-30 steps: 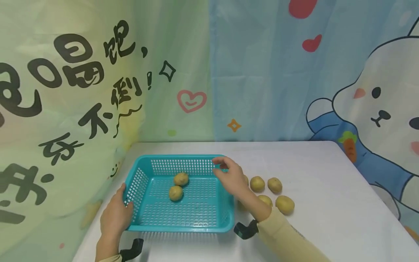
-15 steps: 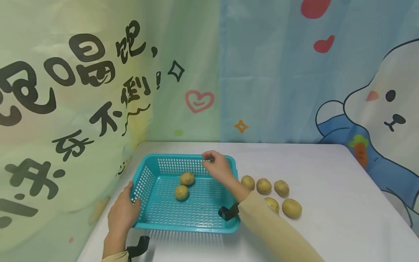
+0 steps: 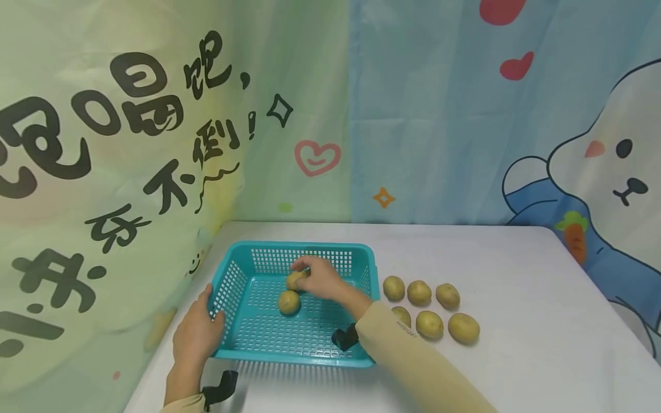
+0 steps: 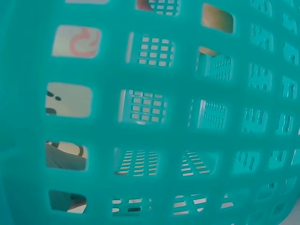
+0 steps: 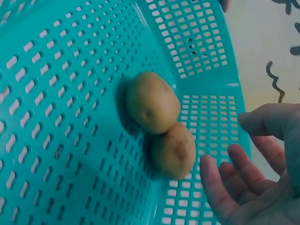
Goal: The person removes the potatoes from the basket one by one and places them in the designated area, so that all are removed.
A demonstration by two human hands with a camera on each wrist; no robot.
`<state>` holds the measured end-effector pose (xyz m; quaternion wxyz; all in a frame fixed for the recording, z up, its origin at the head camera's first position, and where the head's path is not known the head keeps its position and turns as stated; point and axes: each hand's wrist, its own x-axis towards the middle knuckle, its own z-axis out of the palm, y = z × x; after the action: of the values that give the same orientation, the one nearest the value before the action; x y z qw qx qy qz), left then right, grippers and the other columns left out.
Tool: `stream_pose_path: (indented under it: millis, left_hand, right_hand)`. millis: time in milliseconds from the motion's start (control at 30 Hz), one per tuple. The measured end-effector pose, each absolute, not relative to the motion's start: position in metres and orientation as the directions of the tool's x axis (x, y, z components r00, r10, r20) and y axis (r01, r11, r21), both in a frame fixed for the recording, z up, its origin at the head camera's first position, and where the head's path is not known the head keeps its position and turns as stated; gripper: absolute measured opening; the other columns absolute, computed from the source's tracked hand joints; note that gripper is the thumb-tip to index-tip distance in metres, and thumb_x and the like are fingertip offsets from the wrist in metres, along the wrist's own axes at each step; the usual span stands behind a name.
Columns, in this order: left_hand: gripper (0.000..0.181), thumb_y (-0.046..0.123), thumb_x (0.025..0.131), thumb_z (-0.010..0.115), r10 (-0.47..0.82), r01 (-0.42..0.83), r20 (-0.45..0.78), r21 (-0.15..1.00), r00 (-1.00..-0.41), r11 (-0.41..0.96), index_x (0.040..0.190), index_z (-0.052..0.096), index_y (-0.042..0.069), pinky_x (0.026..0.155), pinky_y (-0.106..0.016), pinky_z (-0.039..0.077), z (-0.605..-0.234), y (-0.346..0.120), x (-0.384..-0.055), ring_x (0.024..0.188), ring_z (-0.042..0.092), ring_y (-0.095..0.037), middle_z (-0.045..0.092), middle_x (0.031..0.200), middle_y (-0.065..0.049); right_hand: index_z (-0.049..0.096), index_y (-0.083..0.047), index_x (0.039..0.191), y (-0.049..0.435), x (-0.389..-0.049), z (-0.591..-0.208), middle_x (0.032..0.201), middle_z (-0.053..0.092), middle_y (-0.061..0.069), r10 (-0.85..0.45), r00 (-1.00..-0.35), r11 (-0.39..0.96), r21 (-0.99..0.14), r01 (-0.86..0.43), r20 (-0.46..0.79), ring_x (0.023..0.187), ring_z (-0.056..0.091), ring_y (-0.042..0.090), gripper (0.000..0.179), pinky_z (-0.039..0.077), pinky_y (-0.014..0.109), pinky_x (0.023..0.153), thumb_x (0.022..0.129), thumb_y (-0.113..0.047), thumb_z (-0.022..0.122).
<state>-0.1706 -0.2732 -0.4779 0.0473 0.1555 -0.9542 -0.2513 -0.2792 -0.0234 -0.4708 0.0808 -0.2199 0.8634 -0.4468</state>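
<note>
A turquoise plastic basket (image 3: pixel 294 362) with a grid of holes stands on the white table, two potatoes inside it. My left hand (image 3: pixel 198 330) holds the basket's left side by the rim. The perforated basket wall (image 4: pixel 105 131) fills the left wrist view. My right hand (image 3: pixel 324 279) is over the basket, fingers spread around the farther potato (image 3: pixel 293 281), which it partly hides in the head view. In the right wrist view, the right hand's fingertips are apart from that potato (image 5: pixel 174 152), thumb and fingers parted. The nearer potato (image 3: pixel 289 303) lies against it.
Several potatoes (image 3: pixel 430 325) lie in two loose rows on the table (image 3: pixel 537 298), right of the basket; the right sleeve (image 3: pixel 413 355) covers part of one. A printed curtain (image 3: pixel 428 115) hangs behind the table.
My right hand has moved left and down from the basket's right rim to the farther potato. The left hand stays at the left side. The head view has shifted slightly.
</note>
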Motion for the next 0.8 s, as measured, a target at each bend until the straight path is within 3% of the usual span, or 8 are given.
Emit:
stream_pose_path:
  millis: [367,500,633,800]
  left_hand:
    - [0.066,0.017,0.094,0.054,-0.322,-0.266,0.032,0.492,-0.946,0.829,0.153,0.027,0.002,0.078,-0.057,0.048,-0.479,-0.273,-0.17,0.11,0.055,-0.046,0.041,0.145,-0.03]
    - [0.065,0.016,0.094,0.054,-0.323,-0.261,0.041,0.496,-0.945,0.828,0.152,0.028,0.002,0.076,-0.055,0.048,-0.479,-0.272,-0.169,0.108,0.057,-0.045,0.041,0.145,-0.03]
    - [0.065,0.016,0.094,0.054,-0.324,-0.262,0.042,0.495,-0.945,0.828,0.152,0.028,0.002,0.076,-0.055,0.048,-0.479,-0.272,-0.169,0.109,0.056,-0.045,0.042,0.145,-0.03]
    - [0.065,0.016,0.094,0.054,-0.326,-0.264,0.042,0.495,-0.945,0.828,0.152,0.028,0.002,0.075,-0.055,0.048,-0.478,-0.272,-0.168,0.108,0.057,-0.045,0.042,0.145,-0.03]
  right_hand:
    - [0.067,-0.011,0.12,-0.037,-0.276,-0.486,0.12,0.067,0.007,-0.587,-0.81,0.516,-0.763,-0.389,0.015,0.109,0.064,0.025,0.039,0.053,0.033,0.084,0.084,0.005,0.063]
    - [0.068,-0.012,0.122,-0.039,-0.273,-0.49,0.122,0.066,0.002,-0.644,-0.765,0.554,-0.685,-0.473,0.007,0.114,0.059,0.021,0.047,0.048,0.033,0.092,0.08,0.007,0.064]
    - [0.069,-0.016,0.123,-0.04,-0.27,-0.493,0.122,0.061,-0.002,-0.694,-0.72,0.579,-0.59,-0.563,0.006,0.116,0.051,0.016,0.043,0.043,0.033,0.098,0.083,-0.001,0.068]
    - [0.071,-0.014,0.116,-0.039,-0.269,-0.495,0.122,0.056,0.0,-0.68,-0.733,0.598,-0.579,-0.555,-0.001,0.109,0.051,0.015,0.039,0.046,0.028,0.087,0.08,-0.001,0.069]
